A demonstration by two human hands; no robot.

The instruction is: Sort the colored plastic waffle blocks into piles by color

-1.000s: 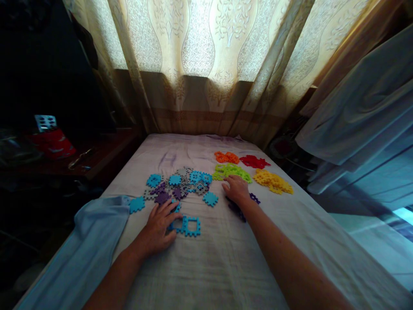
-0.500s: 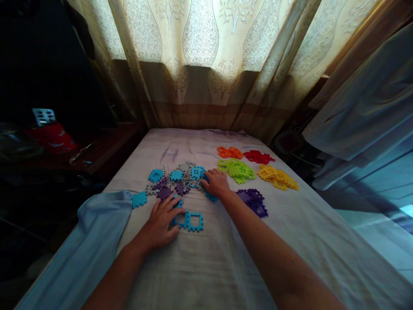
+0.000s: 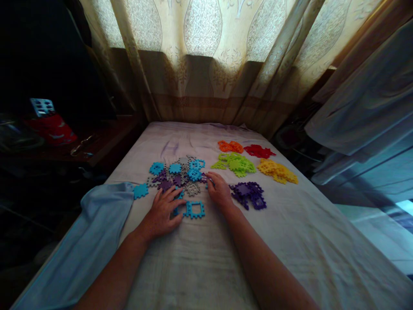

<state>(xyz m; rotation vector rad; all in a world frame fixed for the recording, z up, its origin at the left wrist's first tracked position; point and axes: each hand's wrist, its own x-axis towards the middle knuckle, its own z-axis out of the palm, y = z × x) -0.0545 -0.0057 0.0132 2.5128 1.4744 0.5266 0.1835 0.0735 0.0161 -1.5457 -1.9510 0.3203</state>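
My left hand (image 3: pixel 165 209) lies with fingers spread over joined blue interlocking plastic tiles; one square blue frame (image 3: pixel 195 209) shows beyond the thumb. My right hand (image 3: pixel 220 191) is curled beside the mixed pile, with a sliver of a blue tile (image 3: pixel 207 186) at its fingers; most of that tile is hidden. Close to these fingertips lie a blue gear-edged tile (image 3: pixel 194 174) and a grey lattice tile (image 3: pixel 192 189). The mixed pile also holds purple tiles (image 3: pixel 165 184) and another blue tile (image 3: pixel 175 168).
Dark purple (image 3: pixel 248 193), lime green (image 3: pixel 237 164), yellow (image 3: pixel 278 171), orange (image 3: pixel 230 147) and red (image 3: pixel 259 151) tile heaps lie on the right of the bed sheet (image 3: pixel 190 267). A blue cloth (image 3: pixel 100 224) and a solid blue tile (image 3: pixel 140 190) are at left.
My right hand has drawn back slightly from the pile, uncovering the grey lattice tile. A blue tile now lies further left in the pile. My left hand stays over the joined blue tiles.
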